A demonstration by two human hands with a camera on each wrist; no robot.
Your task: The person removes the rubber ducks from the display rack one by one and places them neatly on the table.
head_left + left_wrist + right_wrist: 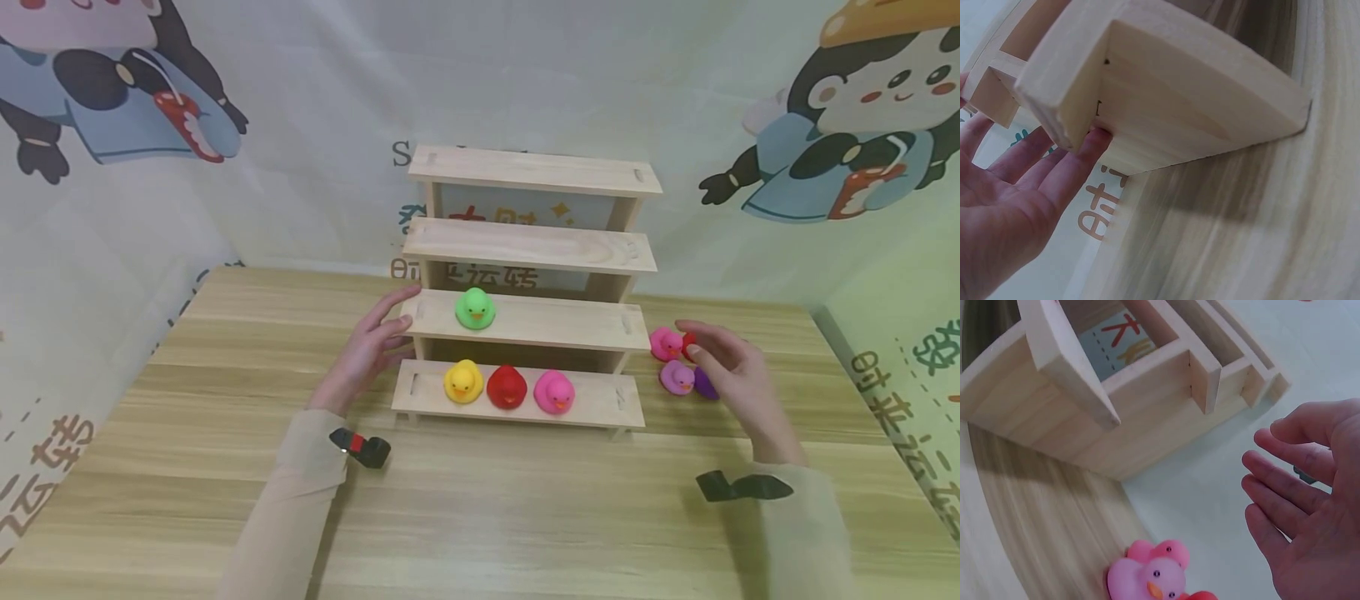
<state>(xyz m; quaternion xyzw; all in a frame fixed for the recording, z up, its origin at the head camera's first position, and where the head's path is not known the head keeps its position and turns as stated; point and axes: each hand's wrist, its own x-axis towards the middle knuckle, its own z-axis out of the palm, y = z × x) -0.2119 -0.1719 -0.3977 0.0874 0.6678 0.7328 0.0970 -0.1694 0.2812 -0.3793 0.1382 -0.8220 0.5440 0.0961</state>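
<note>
My left hand (369,342) rests at the left end of a stepped wooden shelf (532,321), its fingers against the second tread from the bottom. In the left wrist view these fingers reach along the shelf's end board (1166,106). On that tread sits a green rubber duck (476,309). The bottom tread carries a yellow duck (462,382), a red duck (507,387) and a pink duck (554,392). Right of the shelf, my right hand (731,367) hovers over loose ducks, nothing between its spread fingers. Beneath it are another pink duck (665,344), a lilac duck (677,378) and a purple duck (706,384).
Part of another red duck (688,343) shows beside the right thumb. The top tread (532,169) and the tread below it (528,244) bear no ducks. A printed cloth (315,100) hangs behind the wooden table (480,517).
</note>
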